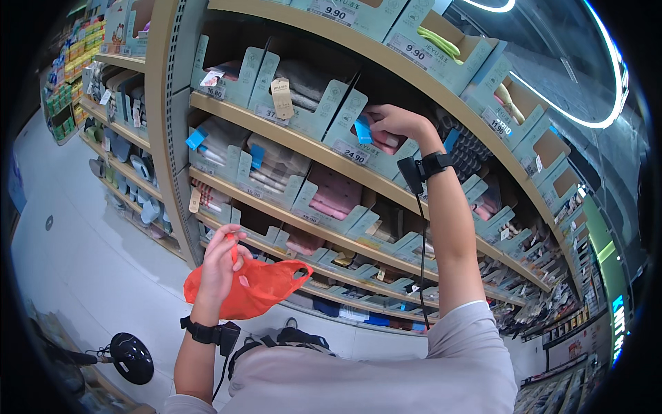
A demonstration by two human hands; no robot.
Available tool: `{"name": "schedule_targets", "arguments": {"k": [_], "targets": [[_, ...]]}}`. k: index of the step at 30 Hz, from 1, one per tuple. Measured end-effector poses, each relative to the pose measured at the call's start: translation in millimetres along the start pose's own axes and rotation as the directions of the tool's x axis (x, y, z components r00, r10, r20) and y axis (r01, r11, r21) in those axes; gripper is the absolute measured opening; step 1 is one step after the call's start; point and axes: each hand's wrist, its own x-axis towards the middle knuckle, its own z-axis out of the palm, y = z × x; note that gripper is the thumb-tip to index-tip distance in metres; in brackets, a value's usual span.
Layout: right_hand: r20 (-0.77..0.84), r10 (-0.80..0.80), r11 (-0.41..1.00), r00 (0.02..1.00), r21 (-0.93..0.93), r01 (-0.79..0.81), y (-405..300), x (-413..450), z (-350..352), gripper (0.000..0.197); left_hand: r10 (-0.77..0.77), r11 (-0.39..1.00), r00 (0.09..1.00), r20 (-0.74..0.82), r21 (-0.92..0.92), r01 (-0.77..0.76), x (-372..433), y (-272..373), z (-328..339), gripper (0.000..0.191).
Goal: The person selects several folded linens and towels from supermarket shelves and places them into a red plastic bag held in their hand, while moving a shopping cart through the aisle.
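Observation:
My left hand (223, 259) holds the handle of a red plastic bag (253, 290), which hangs below and beside it in front of the lower shelves. My right hand (395, 121) reaches into a pale green cardboard display box (346, 116) on an upper shelf. Its fingers are at a blue tag (363, 130), beside pink folded textile (384, 141) low in the box; whether they grip either one cannot be told. Left of that box stands another with grey folded textiles (305, 85) and a brown paper tag (282, 98) hanging on its front.
Wooden shelf edges (305, 147) run across in front of me, with boxes of folded textiles above and below my hands. A perforated upright post (168, 129) stands at the left. A round black base (132, 358) sits on the pale floor (103, 269) at the lower left.

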Motion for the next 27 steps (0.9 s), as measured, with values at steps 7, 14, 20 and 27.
{"name": "schedule_targets", "arguments": {"k": [7,14,20,27], "targets": [[-0.117,-0.219,0.961,0.969,-0.2,0.193,-10,-7,25,0.031,-0.012,1.0,1.0,0.012,0.01,0.011,9,4,5,0.032],[-0.1,-0.008,0.983,0.995,-0.185,-0.011,-27,-32,22,0.026,0.006,1.0,1.0,0.029,0.0,-0.006,0,19,0,0.032],[-0.242,-0.425,0.905,0.872,-0.088,0.416,-110,-39,47,0.015,0.074,0.996,0.997,-0.032,-0.056,-0.075,-15,34,-20,0.03],[-0.358,-0.573,0.752,0.737,-0.588,0.298,-141,53,88,0.031,0.074,0.996,0.997,-0.015,-0.056,-0.075,-49,47,-18,0.03]]}}
